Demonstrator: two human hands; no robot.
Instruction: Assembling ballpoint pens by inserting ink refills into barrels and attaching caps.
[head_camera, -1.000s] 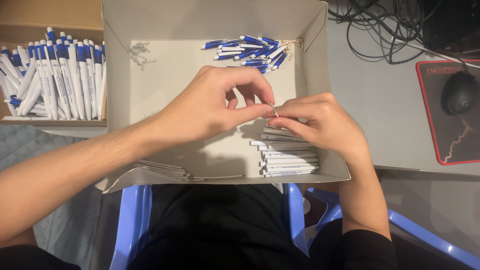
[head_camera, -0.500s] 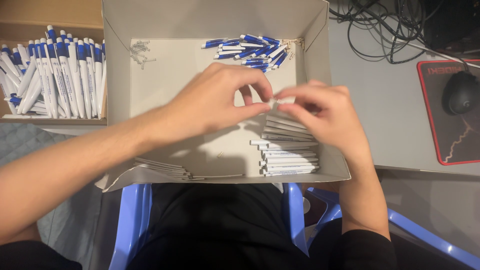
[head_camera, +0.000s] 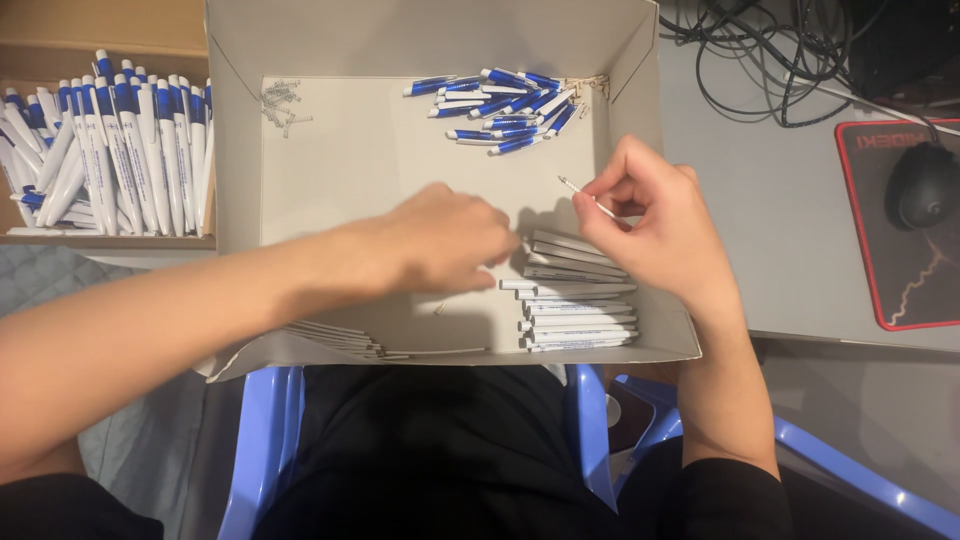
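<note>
Half a second ago both my hands were pressed together over the middle of the box; now they have parted. My right hand has drawn back to the right and up, and pinches a thin pen refill between thumb and forefinger, the other fingers loosely curled. The refill's long axis slants from the pinch up and to the left, its free tip pointing toward the far left of the box. My left hand has dropped lower, palm down, fingers bent and reaching toward the near end of the stack of white pen barrels; I cannot tell whether it already has hold of one, since the fingertips are hidden under the hand.

The barrels lie flat in the near right corner of the cardboard box, their long axes running left to right, directly below my right hand and just to the right of my left. The left hand is the nearer one to their open ends.

At the far wall sits a heap of blue pen caps, and in the far left corner a small cluster of springs. Left of the box, a tray of finished blue-and-white pens. A mouse rests on its pad on the tabletop to the right.
</note>
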